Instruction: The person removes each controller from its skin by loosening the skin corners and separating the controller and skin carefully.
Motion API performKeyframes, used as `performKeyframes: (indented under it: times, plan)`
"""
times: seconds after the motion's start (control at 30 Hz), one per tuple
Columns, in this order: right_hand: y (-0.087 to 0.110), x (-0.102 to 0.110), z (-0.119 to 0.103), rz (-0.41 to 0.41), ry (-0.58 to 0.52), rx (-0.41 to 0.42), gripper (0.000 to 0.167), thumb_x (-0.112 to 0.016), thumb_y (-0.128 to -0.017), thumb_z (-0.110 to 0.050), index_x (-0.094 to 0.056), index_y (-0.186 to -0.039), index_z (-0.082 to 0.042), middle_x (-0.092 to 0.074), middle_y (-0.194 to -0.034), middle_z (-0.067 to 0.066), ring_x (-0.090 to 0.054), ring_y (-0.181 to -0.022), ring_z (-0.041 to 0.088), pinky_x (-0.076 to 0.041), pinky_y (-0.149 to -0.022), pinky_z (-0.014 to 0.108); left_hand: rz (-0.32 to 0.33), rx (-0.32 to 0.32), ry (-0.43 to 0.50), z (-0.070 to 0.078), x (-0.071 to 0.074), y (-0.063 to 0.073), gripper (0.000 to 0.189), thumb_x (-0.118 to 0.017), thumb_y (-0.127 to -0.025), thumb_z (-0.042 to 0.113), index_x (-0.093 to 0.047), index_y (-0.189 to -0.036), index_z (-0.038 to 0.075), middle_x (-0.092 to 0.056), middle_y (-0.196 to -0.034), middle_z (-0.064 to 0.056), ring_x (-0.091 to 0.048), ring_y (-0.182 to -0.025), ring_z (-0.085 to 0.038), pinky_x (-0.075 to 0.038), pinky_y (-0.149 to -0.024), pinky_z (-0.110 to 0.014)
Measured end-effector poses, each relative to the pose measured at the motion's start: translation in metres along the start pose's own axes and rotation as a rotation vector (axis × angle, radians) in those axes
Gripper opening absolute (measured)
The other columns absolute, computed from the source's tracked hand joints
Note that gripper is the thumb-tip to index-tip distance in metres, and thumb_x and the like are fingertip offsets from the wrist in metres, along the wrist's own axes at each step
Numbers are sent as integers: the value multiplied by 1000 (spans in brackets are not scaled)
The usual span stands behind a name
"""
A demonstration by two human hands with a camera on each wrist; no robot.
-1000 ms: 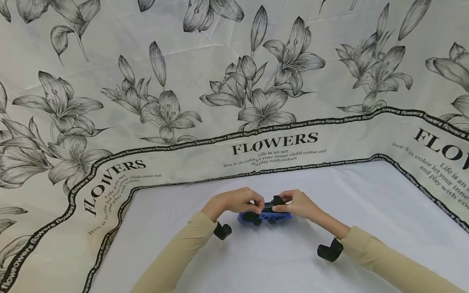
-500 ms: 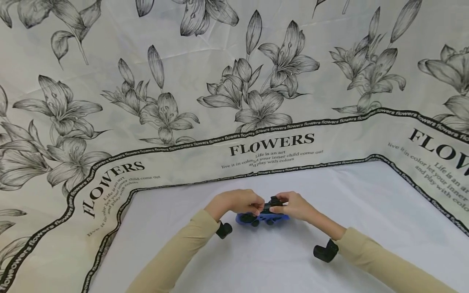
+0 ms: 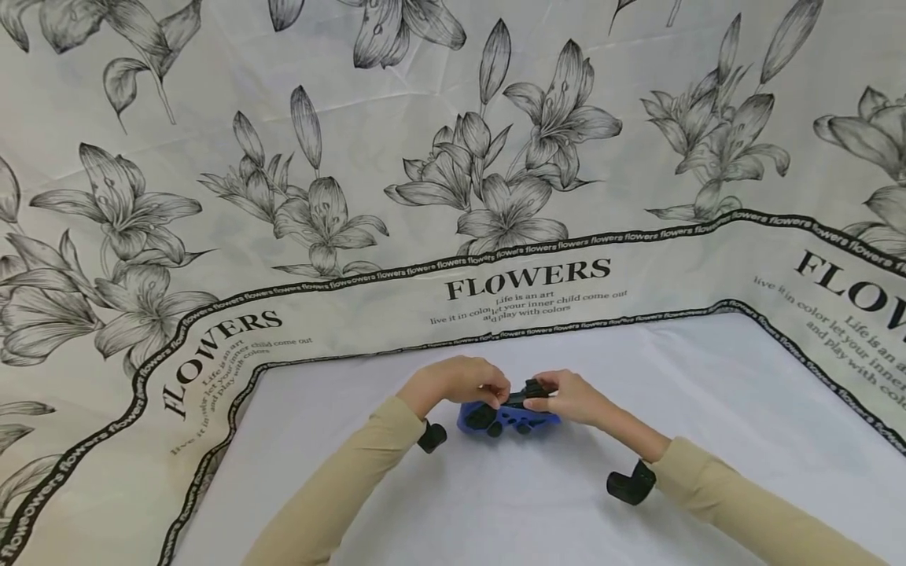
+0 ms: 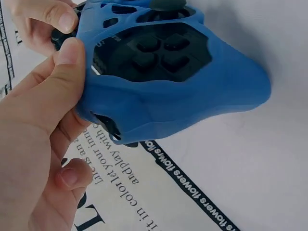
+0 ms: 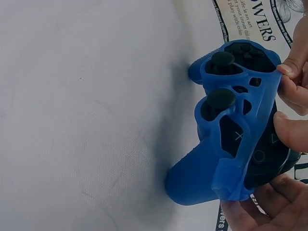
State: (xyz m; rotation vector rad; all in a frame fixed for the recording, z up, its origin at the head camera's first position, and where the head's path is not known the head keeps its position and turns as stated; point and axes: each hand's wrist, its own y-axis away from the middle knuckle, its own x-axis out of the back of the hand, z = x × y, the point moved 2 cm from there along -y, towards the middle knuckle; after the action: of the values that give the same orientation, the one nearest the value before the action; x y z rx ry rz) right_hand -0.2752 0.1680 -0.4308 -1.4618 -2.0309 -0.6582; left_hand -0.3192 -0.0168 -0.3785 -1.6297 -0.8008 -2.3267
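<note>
Pale fabric (image 3: 418,169) printed with grey flowers (image 3: 513,208) and black lettering (image 3: 529,279) hangs around a white surface (image 3: 524,503).

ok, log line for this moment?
left hand: pinches blue controller skin | right hand: grips black game controller | fit: partial, triangle button outside skin

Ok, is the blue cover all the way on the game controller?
No, in the right wrist view a corner of the black controller sticks out past the blue cover.
</note>
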Motion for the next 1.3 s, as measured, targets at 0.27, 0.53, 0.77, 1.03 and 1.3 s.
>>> performKeyframes:
  times: [0.27,0.53,0.77,1.03,1.3]
  plan:
    - [0,0,-1,-9,26,6,63,-68,-88,-29,-49,-128,16,-62,-118,26,-60,-109,40,-50,-90,51,114,0,32,-10,-4,10,8,-59,-94,27,-63,-91,21,-58,-89,11,-49,-79,-4,-41,-73,-19]
    - [1,0,1,-12,37,35,66,-68,-88,-33,-49,-128,17,-60,-121,30,-58,-113,43,-49,-92,52,200,-52,-16,-12,-8,17,9,-58,-95,28,-65,-93,22,-61,-90,12,-52,-78,-1,-43,-72,-18]
    - [0,0,1,-23,44,18,65,-68,-88,-33,-50,-127,15,-61,-120,28,-59,-111,42,-49,-91,52,272,-50,-56,-14,-15,25,10,-58,-96,28,-65,-90,23,-59,-87,12,-51,-74,-1,-41,-67,-18]
    - [1,0,1,-17,49,40,62,-68,-88,-31,-52,-126,16,-64,-116,25,-60,-108,40,-50,-90,52,342,-66,-128,-13,-21,32,8,-59,-96,25,-63,-89,21,-58,-86,11,-48,-70,-1,-38,-62,-16]
    - [2,-1,0,-18,47,46,64,-67,-89,-31,-48,-129,16,-60,-121,29,-57,-114,43,-48,-94,54,347,-54,-197,-13,-21,34,8,-58,-96,25,-61,-90,21,-59,-85,11,-47,-70,-1,-35,-59,-15]
